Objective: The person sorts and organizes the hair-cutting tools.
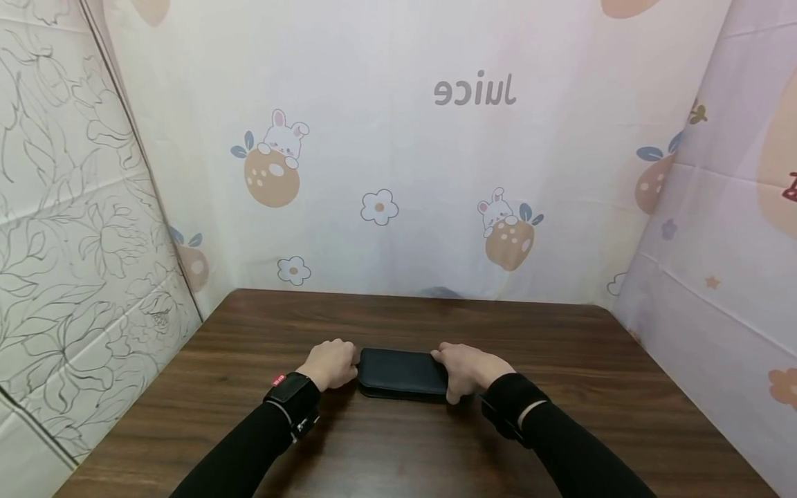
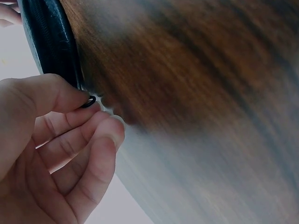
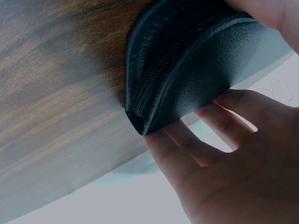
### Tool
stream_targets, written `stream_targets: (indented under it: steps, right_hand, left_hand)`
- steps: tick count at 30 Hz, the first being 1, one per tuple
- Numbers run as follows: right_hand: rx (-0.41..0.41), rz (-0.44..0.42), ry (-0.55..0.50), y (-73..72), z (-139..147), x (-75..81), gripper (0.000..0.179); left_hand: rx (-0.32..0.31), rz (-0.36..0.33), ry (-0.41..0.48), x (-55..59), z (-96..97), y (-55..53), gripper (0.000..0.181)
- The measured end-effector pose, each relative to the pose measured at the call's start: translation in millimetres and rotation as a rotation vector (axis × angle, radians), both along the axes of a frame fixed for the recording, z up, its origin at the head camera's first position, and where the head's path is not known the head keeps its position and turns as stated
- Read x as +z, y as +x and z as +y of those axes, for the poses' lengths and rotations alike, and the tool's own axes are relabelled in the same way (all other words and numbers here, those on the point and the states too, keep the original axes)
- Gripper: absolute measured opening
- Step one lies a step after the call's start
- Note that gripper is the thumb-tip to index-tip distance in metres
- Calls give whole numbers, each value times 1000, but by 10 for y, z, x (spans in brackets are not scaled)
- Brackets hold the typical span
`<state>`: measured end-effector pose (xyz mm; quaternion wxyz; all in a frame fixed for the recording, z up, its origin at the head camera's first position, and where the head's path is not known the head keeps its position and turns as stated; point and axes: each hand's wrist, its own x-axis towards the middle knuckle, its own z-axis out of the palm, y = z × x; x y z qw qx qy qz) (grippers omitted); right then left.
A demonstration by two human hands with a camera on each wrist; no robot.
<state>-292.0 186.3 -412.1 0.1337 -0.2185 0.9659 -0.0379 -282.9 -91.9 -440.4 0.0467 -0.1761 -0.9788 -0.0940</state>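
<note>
A black zip wallet [image 1: 401, 373] lies on the table between both hands in the head view. At its left end my left hand [image 1: 330, 364] pinches a small dark zipper pull [image 2: 88, 101] between thumb and forefinger, the other fingers curled below. My right hand [image 1: 470, 370] grips the right end of the wallet, its thumb on the near side and fingers [image 3: 187, 140] on the other. The right wrist view shows a row of black zipper teeth [image 3: 154, 77] along the wallet's curved edge, joined at this end.
The brown wood-grain table [image 1: 398, 449] extends around the wallet on all sides. Behind it hangs a pale curtain [image 1: 386, 138] printed with rabbits and fruit. Curtains also stand along the left and right table edges. Both wrists wear black straps [image 1: 292, 401].
</note>
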Motion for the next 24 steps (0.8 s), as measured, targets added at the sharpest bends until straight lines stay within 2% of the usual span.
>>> stream_targets:
  steps: [3, 6, 10, 13, 18, 19, 24]
  right_hand:
    - [2, -2, -4, 6, -2, 11, 84]
    - [2, 0, -2, 0, 2, 5, 84]
    - [1, -10, -10, -2, 6, -12, 84]
    - [1, -16, -10, 2, 2, -17, 84]
    - [2, -9, -3, -5, -6, -6, 83]
    - [0, -6, 1, -7, -6, -5, 83]
    - [-1, 4, 11, 5, -5, -6, 84]
  left_hand:
    - [2, 1, 0, 3, -5, -7, 21]
    - [-4, 6, 1, -7, -7, -24, 26]
    - [-6, 6, -1, -7, -4, -25, 23]
    - [3, 4, -4, -4, -7, -26, 10]
    - [13, 10, -5, -23, -15, -65, 3]
    - [12, 15, -6, -29, -17, -75, 4]
    - [-11, 33, -11, -72, -25, -122, 28]
